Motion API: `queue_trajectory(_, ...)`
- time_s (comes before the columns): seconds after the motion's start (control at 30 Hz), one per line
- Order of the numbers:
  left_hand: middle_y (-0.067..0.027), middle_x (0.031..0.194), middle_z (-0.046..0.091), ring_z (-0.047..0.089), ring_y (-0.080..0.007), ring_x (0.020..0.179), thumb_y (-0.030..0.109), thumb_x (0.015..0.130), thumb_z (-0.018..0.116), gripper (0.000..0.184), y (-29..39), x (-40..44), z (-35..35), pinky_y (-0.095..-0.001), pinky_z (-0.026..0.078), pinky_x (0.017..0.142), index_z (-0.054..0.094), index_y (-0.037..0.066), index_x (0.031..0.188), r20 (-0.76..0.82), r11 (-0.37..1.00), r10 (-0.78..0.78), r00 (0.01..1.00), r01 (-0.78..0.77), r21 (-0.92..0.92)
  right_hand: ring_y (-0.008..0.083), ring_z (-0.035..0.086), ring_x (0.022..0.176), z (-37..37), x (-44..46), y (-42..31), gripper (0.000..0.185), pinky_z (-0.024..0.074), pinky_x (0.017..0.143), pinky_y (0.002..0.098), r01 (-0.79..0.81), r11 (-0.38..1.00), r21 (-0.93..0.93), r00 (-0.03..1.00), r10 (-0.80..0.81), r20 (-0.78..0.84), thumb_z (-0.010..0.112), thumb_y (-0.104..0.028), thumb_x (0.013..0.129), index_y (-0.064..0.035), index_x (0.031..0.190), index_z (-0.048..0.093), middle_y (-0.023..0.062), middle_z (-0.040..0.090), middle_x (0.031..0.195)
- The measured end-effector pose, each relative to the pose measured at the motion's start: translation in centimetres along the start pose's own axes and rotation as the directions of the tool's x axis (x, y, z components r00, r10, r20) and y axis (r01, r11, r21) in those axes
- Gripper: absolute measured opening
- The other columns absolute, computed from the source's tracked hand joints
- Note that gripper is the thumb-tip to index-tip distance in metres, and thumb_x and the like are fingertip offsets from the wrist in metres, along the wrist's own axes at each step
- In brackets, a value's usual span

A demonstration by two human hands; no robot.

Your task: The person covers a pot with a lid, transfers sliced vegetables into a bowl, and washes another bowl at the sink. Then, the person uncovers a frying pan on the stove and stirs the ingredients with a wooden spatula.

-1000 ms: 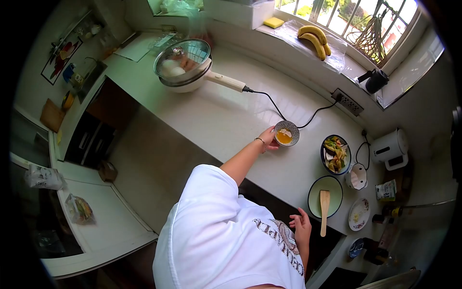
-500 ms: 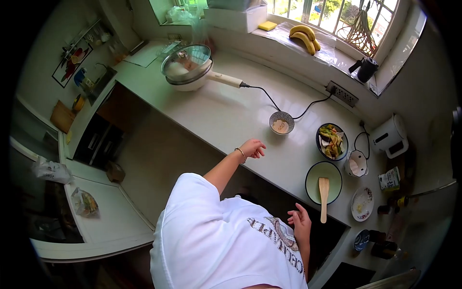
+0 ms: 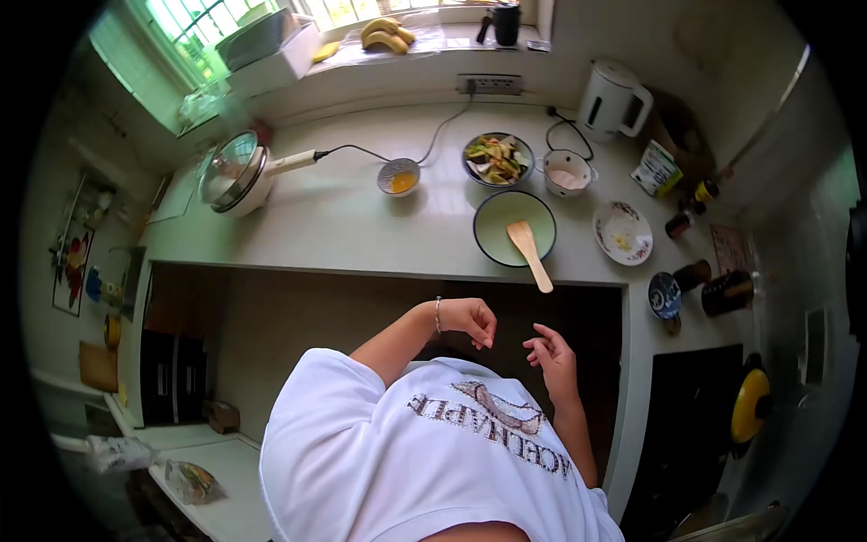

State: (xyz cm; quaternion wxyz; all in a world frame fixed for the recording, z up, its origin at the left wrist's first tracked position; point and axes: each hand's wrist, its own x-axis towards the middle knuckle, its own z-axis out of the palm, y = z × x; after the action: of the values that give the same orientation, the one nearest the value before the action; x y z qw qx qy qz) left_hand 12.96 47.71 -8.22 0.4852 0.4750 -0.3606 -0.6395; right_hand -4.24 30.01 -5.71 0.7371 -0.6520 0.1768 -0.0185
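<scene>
My left hand (image 3: 470, 322), with a bracelet at the wrist, hangs in front of the counter edge. Its fingers are curled in, and nothing shows in them. To its right, my right hand (image 3: 551, 358) is raised before my shirt, empty, with fingers bent but apart. Neither hand touches anything. Nearest to both is a green bowl (image 3: 492, 217) on the counter, with a wooden spatula (image 3: 526, 248) resting in it, its handle jutting over the front edge. Behind stands a bowl of chopped vegetables (image 3: 498, 161). A small patterned bowl (image 3: 398, 178) holds something yellow-orange.
A lidded electric pan (image 3: 239, 176) stands left, its cord running to a wall socket strip (image 3: 489, 85). Right are a white handled pot (image 3: 567, 172), a floral plate (image 3: 622, 232), a kettle (image 3: 614, 99) and several jars. Bananas (image 3: 386, 36) lie on the sill. A dark cooktop (image 3: 682, 425) is at lower right.
My view has turned to the right. My left hand has drawn back from over the counter toward my body, and its fingers have curled. My right hand stays near my body.
</scene>
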Motion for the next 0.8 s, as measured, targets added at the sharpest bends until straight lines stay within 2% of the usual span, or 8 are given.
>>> queue_trajectory(0.17, 0.0015, 0.058, 0.053, 0.048, -0.0055, 0.053, 0.008, 0.076, 0.065, 0.014, -0.5, 1.7, 2.3, -0.0193, 0.04, 0.051, 0.056, 0.002, 0.066, -0.071, 0.996, -0.093, 0.993, 0.092, -0.015, 0.0055, 0.052, 0.064, -2.8, -2.7, 1.9, 0.03, 0.0443, 0.059, 0.0186, 0.013, 0.999, 0.046, 0.993, -0.007, -0.122, 0.05, -0.009, 0.086, -0.0002, 0.114, 0.05, 0.0053, 0.061, 0.086)
queue_trajectory(0.33, 0.0059, 0.053, 0.044, 0.039, -0.0033, 0.049, 0.012, 0.08, 0.061, 0.024, -0.1, 2.9, 2.7, -0.0202, 0.031, 0.047, 0.048, 0.007, 0.061, -0.099, 0.987, -0.147, 0.984, 0.153, 0.055, 0.0062, 0.052, 0.065, -3.8, -4.3, 3.8, 0.029, 0.0446, 0.058, 0.0191, -0.013, 0.992, 0.122, 0.984, 0.034, -0.172, 0.049, -0.009, 0.086, 0.0, 0.114, 0.05, 0.0057, 0.062, 0.085)
queue_trajectory(0.43, 0.0052, 0.051, 0.043, 0.038, -0.0036, 0.048, 0.015, 0.081, 0.06, 0.026, 0.5, 3.6, 2.4, -0.0201, 0.032, 0.048, 0.049, 0.007, 0.059, -0.058, 0.976, -0.181, 0.982, 0.186, 0.114, 0.0063, 0.053, 0.065, -4.2, -4.9, 4.5, 0.029, 0.0447, 0.058, 0.0191, -0.028, 0.991, 0.129, 0.977, 0.055, -0.208, 0.05, -0.008, 0.086, 0.0003, 0.113, 0.05, 0.006, 0.062, 0.085)
queue_trajectory(0.57, 0.0037, 0.052, 0.045, 0.041, -0.0047, 0.049, 0.018, 0.082, 0.06, 0.028, -1.2, 3.8, -0.1, -0.0208, 0.033, 0.048, 0.05, 0.005, 0.059, -0.033, 0.933, -0.283, 0.959, 0.283, 0.222, 0.0049, 0.051, 0.06, -4.9, -5.0, 5.7, 0.017, 0.0421, 0.054, 0.0177, -0.027, 0.992, 0.121, 0.944, 0.065, -0.324, 0.053, -0.008, 0.084, -0.0004, 0.099, 0.056, 0.0038, 0.061, 0.077)
queue_trajectory(0.67, 0.0012, 0.054, 0.05, 0.047, -0.0067, 0.05, 0.023, 0.084, 0.057, 0.029, -2.8, 2.8, -2.9, -0.0208, 0.038, 0.05, 0.055, 0.005, 0.061, -0.278, 0.893, -0.403, 0.872, 0.441, 0.088, 0.0037, 0.048, 0.054, -5.4, -5.1, 5.9, 0.008, 0.0391, 0.049, 0.017, -0.075, 0.993, 0.095, 0.909, 0.107, -0.402, 0.056, -0.008, 0.083, -0.0017, 0.086, 0.057, 0.002, 0.059, 0.068)
queue_trajectory(0.7, 0.0012, 0.054, 0.05, 0.047, -0.0067, 0.05, 0.023, 0.084, 0.057, 0.029, -3.3, 2.4, -4.1, -0.0208, 0.038, 0.05, 0.055, 0.005, 0.061, -0.275, 0.895, -0.404, 0.872, 0.439, 0.077, 0.0032, 0.047, 0.052, -5.5, -5.0, 5.8, 0.007, 0.0375, 0.047, 0.0167, -0.1, 0.991, 0.086, 0.891, 0.128, -0.436, 0.057, -0.009, 0.082, -0.0024, 0.08, 0.057, 0.0012, 0.058, 0.064)
queue_trajectory(0.77, 0.0003, 0.053, 0.05, 0.047, -0.0074, 0.049, 0.03, 0.087, 0.051, 0.033, -4.3, 1.3, -6.7, -0.0213, 0.039, 0.049, 0.056, 0.006, 0.065, -0.538, 0.924, -0.373, 0.756, 0.353, -0.145, 0.0028, 0.045, 0.049, -5.9, -4.6, 6.2, 0.01, 0.0354, 0.045, 0.0164, -0.115, 0.99, 0.084, 0.869, 0.141, -0.473, 0.059, -0.01, 0.081, -0.0022, 0.076, 0.056, 0.0016, 0.057, 0.061)
queue_trajectory(0.8, 0.0003, 0.053, 0.05, 0.047, -0.0074, 0.049, 0.03, 0.087, 0.051, 0.033, -5.3, 0.3, -8.7, -0.0213, 0.039, 0.049, 0.056, 0.006, 0.065, -0.536, 0.923, -0.378, 0.755, 0.35, -0.159, 0.0028, 0.045, 0.049, -6.1, -4.3, 6.3, 0.011, 0.0347, 0.044, 0.0167, -0.138, 0.988, 0.073, 0.859, 0.156, -0.487, 0.059, -0.01, 0.081, -0.0027, 0.075, 0.055, 0.0011, 0.056, 0.06)
